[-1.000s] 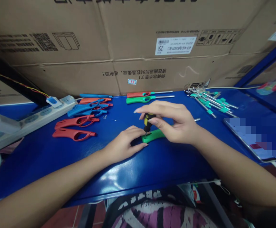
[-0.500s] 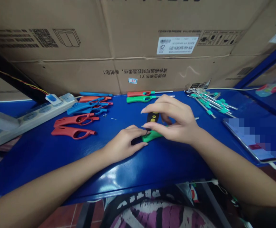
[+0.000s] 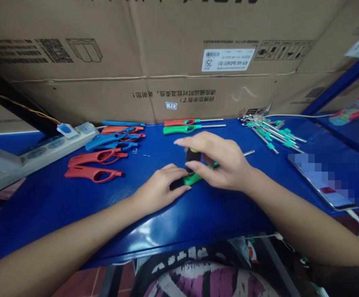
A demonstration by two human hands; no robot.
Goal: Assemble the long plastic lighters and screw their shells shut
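Observation:
A green lighter body (image 3: 192, 179) with a metal rod pointing up and right lies on the blue table below my hands. My left hand (image 3: 161, 187) grips its near left end between thumb and fingers. In my right hand (image 3: 223, 161) is a short black and yellow screwdriver (image 3: 192, 160), held upright, its tip at the green handle's left end. My right palm covers part of the green body. Red casings (image 3: 89, 173) and blue casings (image 3: 111, 139) lie to the left. At the back are an assembled red lighter (image 3: 179, 122) and a green one (image 3: 179, 130).
Metal rods with teal parts (image 3: 269, 134) are piled at the back right. A phone (image 3: 322, 181) with a white cable lies on the right. A white power strip (image 3: 43, 152) runs along the left. Tiny metal pieces (image 3: 135, 151) sit mid-table. Cardboard (image 3: 173, 41) stands behind.
My right hand and the screwdriver have tipped more upright and moved slightly left, uncovering more of the green lighter's rod. My left hand keeps its grip. The whole view has shifted a little.

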